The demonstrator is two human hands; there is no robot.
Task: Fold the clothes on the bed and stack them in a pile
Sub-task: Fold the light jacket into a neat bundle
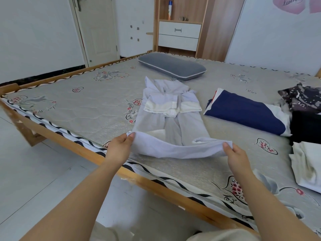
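A pale lilac garment (166, 122) with white cuffed sleeves folded across its middle lies on the bed's mattress (83, 108). Its near hem is lifted off the mattress. My left hand (119, 146) pinches the hem's left corner and my right hand (238, 157) pinches its right corner, the cloth sagging between them. A folded navy and white garment (246, 112) lies to the right. At the right edge sit a dark patterned garment (302, 96), a black item (305, 126) and a cream garment (307, 164).
A grey pillow (172, 67) lies at the far side of the mattress. The bed's wooden frame (156, 186) runs diagonally in front of me, with tiled floor (34, 180) on the left. A door (97, 28) and a wooden cabinet (178, 26) stand behind.
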